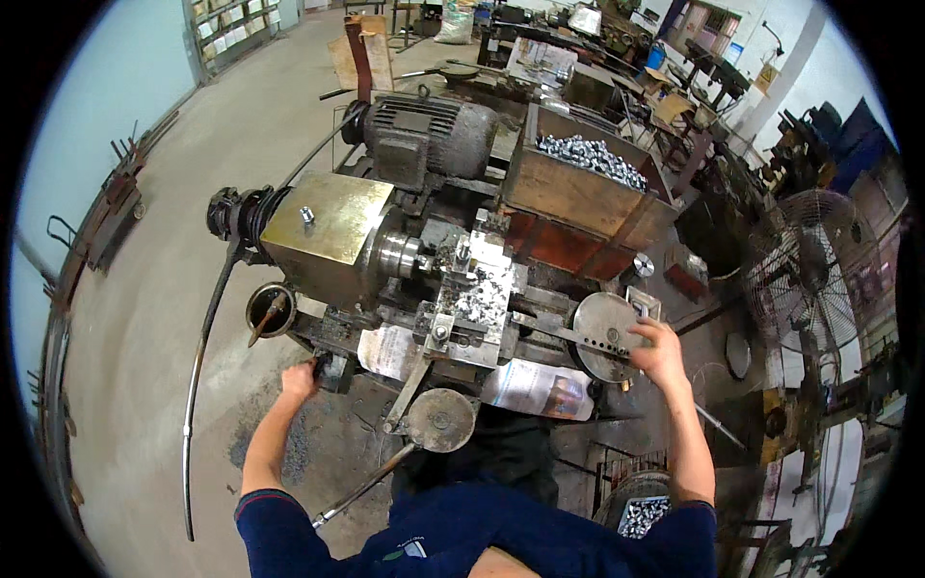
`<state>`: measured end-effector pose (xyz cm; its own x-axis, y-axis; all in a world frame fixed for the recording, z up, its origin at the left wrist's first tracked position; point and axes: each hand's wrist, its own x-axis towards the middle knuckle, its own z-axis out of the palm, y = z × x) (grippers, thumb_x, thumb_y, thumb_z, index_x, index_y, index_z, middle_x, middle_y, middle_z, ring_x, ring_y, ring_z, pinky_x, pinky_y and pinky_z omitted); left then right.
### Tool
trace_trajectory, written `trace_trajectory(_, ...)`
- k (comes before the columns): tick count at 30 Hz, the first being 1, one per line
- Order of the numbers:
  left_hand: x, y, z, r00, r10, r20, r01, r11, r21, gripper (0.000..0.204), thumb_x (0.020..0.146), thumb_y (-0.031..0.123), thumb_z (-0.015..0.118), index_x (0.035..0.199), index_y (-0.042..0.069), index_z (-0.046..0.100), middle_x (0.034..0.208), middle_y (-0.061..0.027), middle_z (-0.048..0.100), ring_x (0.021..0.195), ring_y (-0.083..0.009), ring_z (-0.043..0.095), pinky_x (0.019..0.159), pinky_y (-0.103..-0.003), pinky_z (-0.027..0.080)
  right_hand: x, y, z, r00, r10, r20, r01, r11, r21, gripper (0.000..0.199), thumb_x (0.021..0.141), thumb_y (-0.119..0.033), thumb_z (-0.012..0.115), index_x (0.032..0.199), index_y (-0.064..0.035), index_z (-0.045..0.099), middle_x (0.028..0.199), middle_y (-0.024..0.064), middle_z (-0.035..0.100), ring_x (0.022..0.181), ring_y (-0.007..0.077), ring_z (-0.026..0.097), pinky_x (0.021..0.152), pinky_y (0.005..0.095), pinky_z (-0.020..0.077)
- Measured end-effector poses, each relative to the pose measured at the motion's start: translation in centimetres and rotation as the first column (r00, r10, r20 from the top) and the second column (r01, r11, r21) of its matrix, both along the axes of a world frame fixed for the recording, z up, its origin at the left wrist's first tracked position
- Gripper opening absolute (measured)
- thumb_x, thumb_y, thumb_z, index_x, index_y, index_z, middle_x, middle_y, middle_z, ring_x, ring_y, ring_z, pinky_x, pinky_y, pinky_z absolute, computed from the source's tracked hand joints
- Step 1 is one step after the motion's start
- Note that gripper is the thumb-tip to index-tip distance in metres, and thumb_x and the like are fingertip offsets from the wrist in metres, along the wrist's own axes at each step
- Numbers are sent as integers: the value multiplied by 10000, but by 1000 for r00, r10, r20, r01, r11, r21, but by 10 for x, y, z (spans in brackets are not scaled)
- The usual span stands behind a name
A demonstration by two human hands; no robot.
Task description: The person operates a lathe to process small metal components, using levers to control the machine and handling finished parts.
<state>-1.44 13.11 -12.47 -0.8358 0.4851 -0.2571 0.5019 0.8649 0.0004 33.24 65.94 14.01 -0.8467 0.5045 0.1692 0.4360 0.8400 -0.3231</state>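
Fingers of the left hand [299,379] are curling around a dark lever knob [332,371] at the lathe's [424,279] left front; right hand [658,352] is gripping the heavy, rigid round handwheel [602,337] by its rim, likely oily.

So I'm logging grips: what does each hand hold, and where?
Left hand grips a dark lever at its end; right hand grasps the round handwheel by its rim.
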Motion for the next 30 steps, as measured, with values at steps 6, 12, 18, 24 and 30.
trace_trajectory(6, -29, -11, -3, 989, -130, -75, 109, 966, -236, 273, 772, 160, 556, 1039, 163, 611, 918, -93, 646, 855, -252, 628, 713, -397, 491, 137, 78, -68, 902, -405, 148, 400, 914, 68, 541, 555, -189, 629, 1081, -63, 617, 1134, 161, 582, 1059, 319, 537, 912, 365, 423)
trace_trajectory(12, -6, -44, 20, 955, 253, 155, -269, 959, 93, 357, 715, 265, 662, 1046, 133, 643, 933, -103, 663, 858, -280, 630, 769, -389, 496, 248, 125, -131, 494, -714, 497, 664, 679, 315, 529, 631, -219, 651, 1132, -85, 540, 1138, 147, 569, 1102, 295, 510, 949, 386, 378)
trace_trajectory(18, 18, -120, 7, 845, 370, 387, -436, 895, 96, 400, 709, 253, 655, 1072, 89, 632, 882, -138, 672, 696, -236, 656, 699, -353, 512, 265, 85, -172, 563, -731, 386, 676, 676, 293, 296, 637, -233, 618, 829, -7, 617, 840, 187, 636, 802, 372, 627, 715, 448, 506)
trace_trajectory(24, 45, -124, 8, 726, 438, 530, -562, 823, 90, 398, 724, 177, 646, 1085, 14, 606, 881, -168, 666, 530, -201, 635, 590, -313, 513, 281, -45, -183, 774, -592, 226, 583, 805, 109, 271, 583, -258, 591, 719, -23, 590, 688, 195, 595, 681, 413, 590, 654, 475, 483)
trace_trajectory(30, 26, -104, 8, 805, 318, 502, -485, 839, 246, 387, 731, 157, 636, 1080, -8, 597, 815, -180, 656, 516, -189, 620, 559, -310, 502, 230, -105, -137, 669, -623, 405, 729, 657, -193, 276, 583, -213, 560, 762, -8, 600, 754, 227, 622, 753, 414, 601, 678, 437, 483)
